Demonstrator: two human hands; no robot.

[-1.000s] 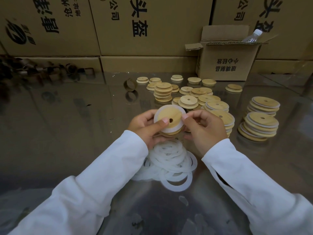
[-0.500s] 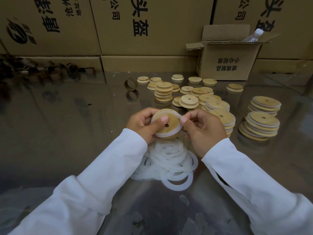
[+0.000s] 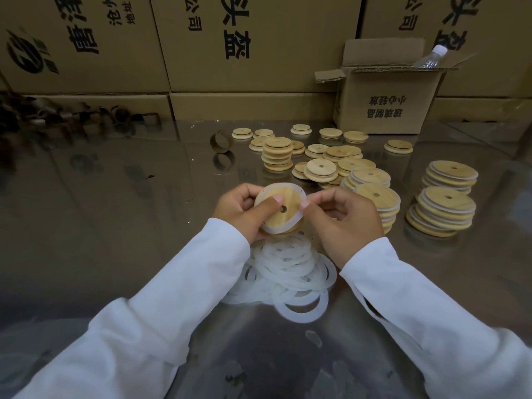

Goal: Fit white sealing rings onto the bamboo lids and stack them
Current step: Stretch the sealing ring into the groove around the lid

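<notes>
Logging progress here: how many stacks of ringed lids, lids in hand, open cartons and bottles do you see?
ringed-lid stacks: 4
lid in hand: 1
open carton: 1
bottle: 1
Total: 7

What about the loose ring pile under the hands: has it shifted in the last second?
No. The loose ring pile lies where it did, in the same place relative to the ringed lid stacks on its right.

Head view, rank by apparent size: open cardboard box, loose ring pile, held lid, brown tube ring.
Largest, alike: open cardboard box and loose ring pile; the pile is nearer, so unranked.
Then held lid.
Smallest: brown tube ring.
</notes>
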